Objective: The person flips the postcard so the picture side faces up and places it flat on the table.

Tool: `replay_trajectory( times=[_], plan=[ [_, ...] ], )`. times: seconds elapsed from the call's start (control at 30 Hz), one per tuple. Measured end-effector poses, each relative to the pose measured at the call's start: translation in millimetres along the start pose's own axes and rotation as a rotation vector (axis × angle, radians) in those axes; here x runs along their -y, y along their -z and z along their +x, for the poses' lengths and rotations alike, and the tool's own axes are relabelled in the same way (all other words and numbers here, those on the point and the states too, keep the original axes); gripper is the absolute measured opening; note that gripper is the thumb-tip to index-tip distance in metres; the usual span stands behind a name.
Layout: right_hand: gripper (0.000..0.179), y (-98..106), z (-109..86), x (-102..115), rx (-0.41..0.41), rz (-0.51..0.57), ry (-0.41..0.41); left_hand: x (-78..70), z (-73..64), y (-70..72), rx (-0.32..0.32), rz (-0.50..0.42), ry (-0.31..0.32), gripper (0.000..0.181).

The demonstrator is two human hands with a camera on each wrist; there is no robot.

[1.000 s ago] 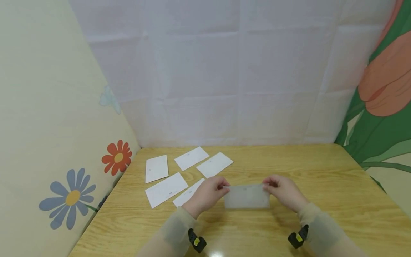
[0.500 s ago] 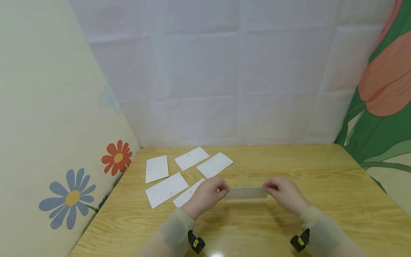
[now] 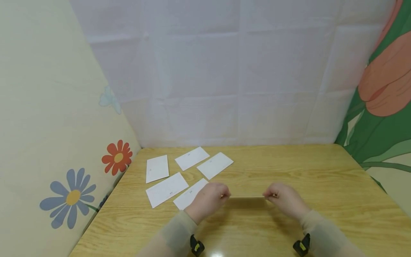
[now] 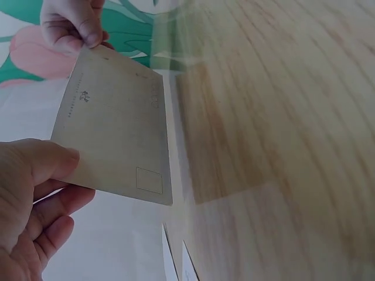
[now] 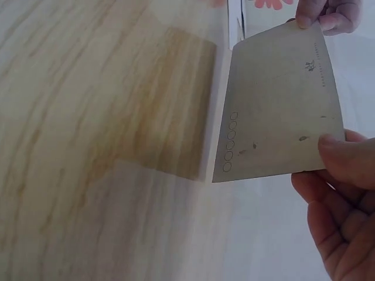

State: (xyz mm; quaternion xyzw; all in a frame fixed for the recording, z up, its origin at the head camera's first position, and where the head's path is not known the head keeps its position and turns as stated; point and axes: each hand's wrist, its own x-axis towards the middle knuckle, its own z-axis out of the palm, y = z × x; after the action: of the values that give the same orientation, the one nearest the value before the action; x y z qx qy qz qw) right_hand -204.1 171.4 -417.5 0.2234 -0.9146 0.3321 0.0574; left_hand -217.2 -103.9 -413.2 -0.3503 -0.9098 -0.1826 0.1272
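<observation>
A rectangular grey paper card was pinched by left hand and right hand. White rectangular paper cards were spread left of the grip.

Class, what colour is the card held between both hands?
The card looks greyish beige; the right wrist view shows it best.

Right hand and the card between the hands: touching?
Touching. The right wrist view shows the right hand pinching the card at its edge, thumb on the printed face.
</observation>
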Motion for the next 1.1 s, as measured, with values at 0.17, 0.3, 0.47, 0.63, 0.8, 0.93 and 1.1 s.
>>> replay_trajectory(
  times=[0.17, 0.3, 0.47, 0.63, 0.8, 0.93, 1.1],
  plan=[
    [0.01, -4, -3.3, -2, 0.027, -0.014, 0.037, -2.7, -3.0, -2.5, 0.038, 0.024, 0.004, 0.008],
    [0.012, -7, -5.5, -4, 0.062, -0.018, 0.027, -3.3, -5.4, -5.5, 0.054, 0.045, -0.024, 0.009],
    [0.012, -11, -8.4, -7, 0.102, -0.008, 0.031, -1.9, -7.3, -9.7, 0.088, 0.068, -0.056, 0.01],
    [0.013, -13, -9.8, -7, 0.147, -0.027, 0.048, -1.7, -8.8, -13.1, 0.139, 0.085, -0.059, 0.009],
    [0.012, -15, -9.5, -9, 0.199, -0.051, 0.074, -2.7, -9.9, -16.4, 0.208, 0.08, -0.028, 0.008],
    [0.01, -17, -9.7, -11, 0.24, -0.083, 0.092, -4.0, -11.5, -18.5, 0.258, 0.086, -0.017, 0.009],
    [0.011, -19, -10.5, -13, 0.267, -0.085, 0.105, -4.9, -13.7, -19.3, 0.28, 0.1, -0.037, 0.01]
  ],
)
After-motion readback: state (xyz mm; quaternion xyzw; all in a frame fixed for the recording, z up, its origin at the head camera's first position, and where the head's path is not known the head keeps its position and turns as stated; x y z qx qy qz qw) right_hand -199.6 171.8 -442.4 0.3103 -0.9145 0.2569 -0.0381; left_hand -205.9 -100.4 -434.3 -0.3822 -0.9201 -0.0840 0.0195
